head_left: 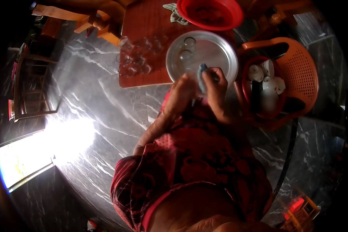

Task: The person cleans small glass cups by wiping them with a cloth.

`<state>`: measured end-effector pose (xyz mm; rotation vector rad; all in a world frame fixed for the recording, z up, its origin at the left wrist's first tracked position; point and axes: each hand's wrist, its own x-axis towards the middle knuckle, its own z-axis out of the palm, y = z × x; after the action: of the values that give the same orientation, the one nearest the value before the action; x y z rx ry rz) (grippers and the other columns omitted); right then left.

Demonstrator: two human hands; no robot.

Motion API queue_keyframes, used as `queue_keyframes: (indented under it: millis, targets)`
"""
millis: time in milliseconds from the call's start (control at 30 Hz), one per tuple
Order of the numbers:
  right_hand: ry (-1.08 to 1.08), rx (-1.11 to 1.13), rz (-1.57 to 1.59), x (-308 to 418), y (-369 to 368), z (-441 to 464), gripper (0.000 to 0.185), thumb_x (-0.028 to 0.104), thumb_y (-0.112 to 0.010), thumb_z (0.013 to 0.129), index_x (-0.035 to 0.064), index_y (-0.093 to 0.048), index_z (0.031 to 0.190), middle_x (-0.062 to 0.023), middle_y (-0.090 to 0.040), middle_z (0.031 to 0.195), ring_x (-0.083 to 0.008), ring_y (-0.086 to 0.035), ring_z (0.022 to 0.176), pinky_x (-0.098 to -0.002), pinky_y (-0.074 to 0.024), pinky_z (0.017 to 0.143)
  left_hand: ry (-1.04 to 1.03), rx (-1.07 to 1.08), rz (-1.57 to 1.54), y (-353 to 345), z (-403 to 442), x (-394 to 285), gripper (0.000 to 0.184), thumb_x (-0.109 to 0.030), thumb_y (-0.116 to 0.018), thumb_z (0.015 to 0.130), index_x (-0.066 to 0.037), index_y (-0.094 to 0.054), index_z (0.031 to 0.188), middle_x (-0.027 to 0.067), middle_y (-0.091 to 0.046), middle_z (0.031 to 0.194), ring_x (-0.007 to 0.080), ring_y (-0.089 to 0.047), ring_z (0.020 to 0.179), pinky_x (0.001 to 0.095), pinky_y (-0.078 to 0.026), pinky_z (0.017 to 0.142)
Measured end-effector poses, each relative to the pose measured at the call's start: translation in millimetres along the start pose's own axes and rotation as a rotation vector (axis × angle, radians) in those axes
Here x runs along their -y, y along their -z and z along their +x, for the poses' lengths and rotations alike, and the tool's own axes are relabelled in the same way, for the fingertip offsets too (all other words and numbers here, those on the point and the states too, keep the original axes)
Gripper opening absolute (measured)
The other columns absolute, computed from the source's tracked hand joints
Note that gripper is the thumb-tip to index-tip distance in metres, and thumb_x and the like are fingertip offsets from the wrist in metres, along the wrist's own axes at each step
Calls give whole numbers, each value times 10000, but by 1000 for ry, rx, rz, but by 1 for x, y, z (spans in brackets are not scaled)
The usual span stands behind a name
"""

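Note:
My right hand point(214, 87) is closed around a blue-grey cloth point(201, 77), with the cloth's end showing above the fingers. Close beside it, my left hand point(179, 92) is blurred by motion, and I cannot make out what its fingers hold. Both hands are over the near edge of a round metal tray point(230, 63). Two clear glass items, one of them a glass point(186, 54), lie towards the tray's upper left. Several clear glasses point(133, 63) stand on the reddish-brown table point(143, 23) left of the tray.
A red basin point(237, 15) and a patterned cloth point(176, 14) are at the table's far side. On the right, an orange chair point(303, 73) bears a red tub point(247, 63) of white cups point(270, 83). Another wooden chair point(33, 87) stands far left.

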<state>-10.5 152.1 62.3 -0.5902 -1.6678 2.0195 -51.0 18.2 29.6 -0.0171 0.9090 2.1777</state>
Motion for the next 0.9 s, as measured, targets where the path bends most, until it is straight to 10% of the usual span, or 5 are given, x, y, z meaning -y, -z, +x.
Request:
queue_keyframes:
  millis: [500,900]
  targets:
    - [647,321,-450,12,-10,-43,177,67,-684,780,46,-566,910,-129,-533,920,-295,-512,875,-387,-430,772,-31,-167,-110,11,0,-2,469,-441,-505,948,-22,-532,1157,137,-599,1034,249,-589,955,394,-488,871]
    - [505,91,-345,-12,-4,5,165,111,-680,838,23,-556,899,-91,-526,871,-203,-529,766,-317,-443,690,40,-22,-48,13,-1,1,528,-486,-509,928,-6,-558,1141,96,-617,1021,215,-591,926,364,-496,806]
